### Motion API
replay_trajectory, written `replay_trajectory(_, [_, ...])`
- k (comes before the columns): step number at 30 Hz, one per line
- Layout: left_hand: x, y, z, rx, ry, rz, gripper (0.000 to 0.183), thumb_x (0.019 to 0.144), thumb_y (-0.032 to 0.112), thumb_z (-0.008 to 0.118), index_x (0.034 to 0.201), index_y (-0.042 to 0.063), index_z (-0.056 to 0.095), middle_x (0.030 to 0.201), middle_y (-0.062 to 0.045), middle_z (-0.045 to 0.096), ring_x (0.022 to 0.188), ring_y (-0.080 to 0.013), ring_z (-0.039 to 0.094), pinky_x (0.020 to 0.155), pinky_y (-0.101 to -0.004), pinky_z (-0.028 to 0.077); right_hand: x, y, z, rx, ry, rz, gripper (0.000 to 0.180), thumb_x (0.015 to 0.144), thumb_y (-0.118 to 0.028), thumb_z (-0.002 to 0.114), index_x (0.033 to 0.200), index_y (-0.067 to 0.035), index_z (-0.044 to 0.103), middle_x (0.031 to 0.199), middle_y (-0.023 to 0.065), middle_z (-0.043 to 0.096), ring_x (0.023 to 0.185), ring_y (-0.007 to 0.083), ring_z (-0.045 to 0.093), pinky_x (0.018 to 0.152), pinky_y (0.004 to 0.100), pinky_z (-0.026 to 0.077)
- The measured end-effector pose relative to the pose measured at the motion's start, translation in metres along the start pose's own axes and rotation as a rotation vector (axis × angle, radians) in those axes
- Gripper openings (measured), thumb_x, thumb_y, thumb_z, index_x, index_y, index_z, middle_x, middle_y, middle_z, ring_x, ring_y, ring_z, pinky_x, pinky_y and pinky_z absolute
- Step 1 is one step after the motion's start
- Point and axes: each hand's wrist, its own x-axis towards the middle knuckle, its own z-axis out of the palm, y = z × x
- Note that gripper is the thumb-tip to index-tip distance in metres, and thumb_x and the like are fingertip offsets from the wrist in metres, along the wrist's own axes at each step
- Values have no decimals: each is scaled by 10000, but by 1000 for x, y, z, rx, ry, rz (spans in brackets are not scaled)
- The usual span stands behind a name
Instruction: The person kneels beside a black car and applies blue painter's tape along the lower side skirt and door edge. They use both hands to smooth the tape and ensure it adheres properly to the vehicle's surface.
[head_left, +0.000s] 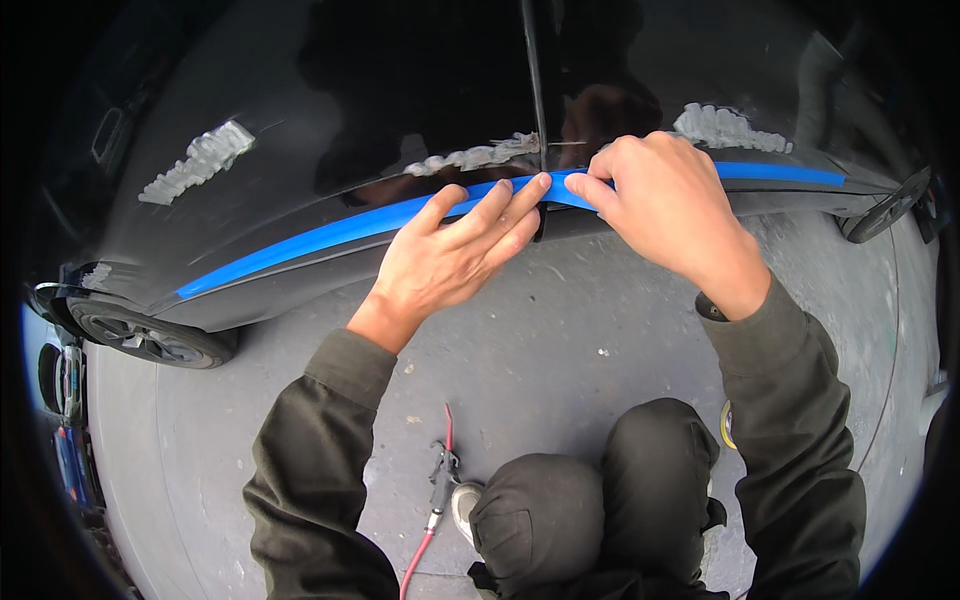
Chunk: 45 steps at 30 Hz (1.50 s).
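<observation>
Blue masking tape (315, 234) runs in a long strip along the lower edge of a black car's doors (420, 67). My left hand (457, 244) lies on the tape with its fingers spread, the fingertips just left of the door gap (535, 82). Right of that gap, my right hand (652, 202) pinches the tape between thumb and bent fingers, where the strip looks folded or lifted. Grey filler-like patches (199, 163) mark the paint at the left, above my left hand (480, 155) and at the right (731, 129).
A red air hose (418, 559) with a blow gun (444, 472) lies on the grey floor beside my shoe (465, 510). A yellow-rimmed roll (727, 425) is partly behind my right sleeve. The car's wheels (142, 337) stand at both sides. A thin cable (892, 360) crosses the floor at right.
</observation>
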Motion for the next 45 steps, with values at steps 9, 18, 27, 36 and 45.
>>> replay_trajectory(9, [0,-1,1,38,-34,11,304,879,195,671,1178,215,621,1555,106,496,1257,-123,505,997,-307,422,-34,34,45,464,-435,236,266,975,-205,643,852,18,719,576,88,630,448,149,610,454,320,459])
replay_trajectory(18, [-13,4,3,114,-190,88,515,966,279,592,1470,212,515,1653,57,350,1503,-138,321,1206,-381,296,-174,77,93,1227,-329,745,267,1040,-187,604,973,47,715,669,48,631,498,84,532,469,263,424])
replay_trajectory(27, [-26,-9,18,261,-269,227,677,1047,454,440,1639,195,239,1714,30,179,1575,-121,142,1302,-388,109,-173,53,96,1312,-288,746,260,1040,-198,620,1021,42,718,713,62,670,536,76,584,510,246,472])
replay_trajectory(36, [-144,-49,3,245,-320,-22,685,1021,437,506,1631,229,273,1705,46,206,1571,-139,170,1301,-393,125,-183,67,75,1262,-234,726,304,1048,-244,603,1039,41,710,695,63,662,514,97,585,499,256,464])
replay_trajectory(45, [-248,-92,-26,217,-561,-287,626,959,371,611,1538,186,461,1624,-2,383,1542,-204,265,1294,-466,164,-195,74,72,1243,-152,773,285,1043,-239,611,1038,28,710,689,60,659,503,105,584,491,258,465])
